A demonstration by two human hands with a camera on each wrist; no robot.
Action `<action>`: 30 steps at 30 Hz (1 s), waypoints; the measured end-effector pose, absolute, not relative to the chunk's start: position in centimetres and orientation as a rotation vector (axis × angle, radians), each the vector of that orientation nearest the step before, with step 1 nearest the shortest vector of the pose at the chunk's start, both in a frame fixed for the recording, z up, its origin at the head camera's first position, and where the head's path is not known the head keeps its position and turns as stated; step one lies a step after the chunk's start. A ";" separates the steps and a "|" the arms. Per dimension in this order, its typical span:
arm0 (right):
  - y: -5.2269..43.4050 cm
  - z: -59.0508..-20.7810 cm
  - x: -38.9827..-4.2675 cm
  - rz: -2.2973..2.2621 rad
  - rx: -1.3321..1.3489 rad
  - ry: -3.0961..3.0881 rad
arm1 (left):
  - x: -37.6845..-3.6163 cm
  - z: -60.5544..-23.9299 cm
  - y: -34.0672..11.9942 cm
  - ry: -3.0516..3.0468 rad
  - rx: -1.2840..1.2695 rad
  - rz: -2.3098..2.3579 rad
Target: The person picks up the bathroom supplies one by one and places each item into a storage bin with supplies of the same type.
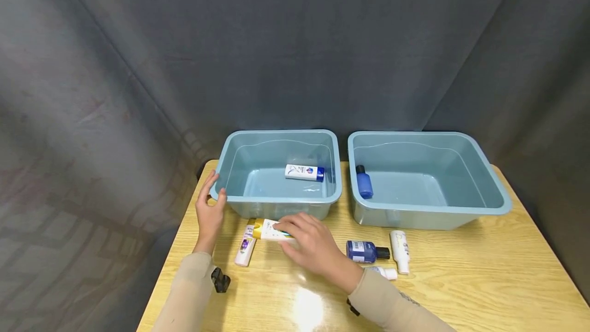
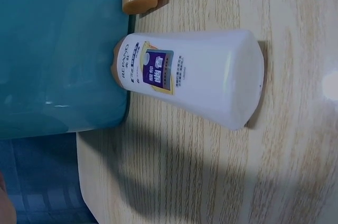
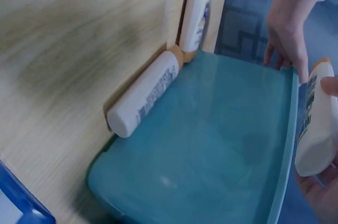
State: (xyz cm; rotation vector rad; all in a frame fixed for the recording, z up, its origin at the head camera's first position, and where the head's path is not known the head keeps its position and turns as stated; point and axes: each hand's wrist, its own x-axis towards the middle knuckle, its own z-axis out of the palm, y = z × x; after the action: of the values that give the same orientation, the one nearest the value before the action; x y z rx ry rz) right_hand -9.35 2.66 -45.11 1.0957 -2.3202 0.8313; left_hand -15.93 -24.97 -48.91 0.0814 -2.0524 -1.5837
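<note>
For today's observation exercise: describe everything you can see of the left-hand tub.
The left tub is blue-grey, glossy plastic, rectangular with rounded corners and a flat flared rim. It stands upright at the table's back left, apart from its twin. A white bottle with a blue cap lies inside. The left hand touches its near left corner.

I saw both arms in long, close-fitting beige sleeves that ran down to the wrists. The left hand (image 1: 209, 212) and right hand (image 1: 313, 247) were bare, with no gloves or rings that I could make out. A small black device (image 1: 220, 279) was strapped under the left wrist, and another black piece (image 1: 352, 309) showed under the right cuff. The right sleeve (image 1: 392, 306) carried a faint dark marking near the cuff, too small to read.
</note>
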 end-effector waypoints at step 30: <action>3.1 -41.3 -12.2 0.744 1.073 -2.297 | -15.9 -48.7 -24.8 -2.049 0.116 -1.553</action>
State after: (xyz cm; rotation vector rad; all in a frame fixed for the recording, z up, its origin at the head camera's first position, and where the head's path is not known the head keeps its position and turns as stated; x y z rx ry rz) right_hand -12.24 3.09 -41.28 1.0727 -2.2975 0.7439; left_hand -15.92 -24.83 -48.72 0.1157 -2.0492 -1.5534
